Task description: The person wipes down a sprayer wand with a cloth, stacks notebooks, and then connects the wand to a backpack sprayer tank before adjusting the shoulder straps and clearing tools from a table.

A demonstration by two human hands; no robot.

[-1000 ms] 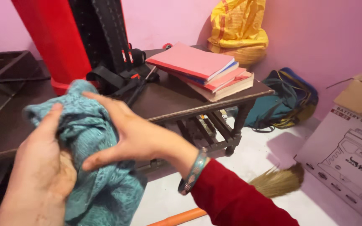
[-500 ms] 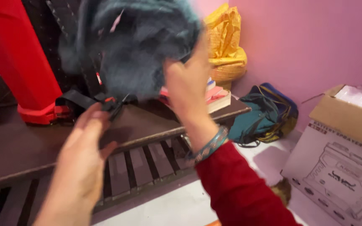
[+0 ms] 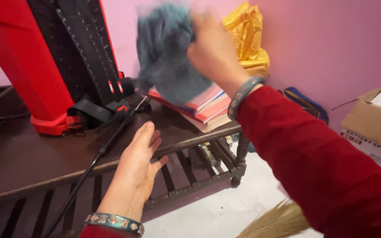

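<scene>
Pink walls [image 3: 345,39] closed off the corner behind a dark wooden table [image 3: 31,154] with a slatted shelf underneath. Right hand [image 3: 212,48] was up high, clamped on a blurry blue-grey cloth [image 3: 168,53] hanging in the air above the stack of books [image 3: 203,108], not touching it as far as I could tell. Left hand [image 3: 140,163] was wide open, fingers spread, hovering just off the table's front edge, holding nothing. Close by, a black cable [image 3: 106,145] ran across that edge, and a red and black machine [image 3: 45,66] filled the back left. Yellow bag [image 3: 248,37] sat behind the books. Open floor to the right, then a brown cardboard box [image 3: 375,119] with dark print, plus a straw broom [image 3: 278,220] at the bottom.
</scene>
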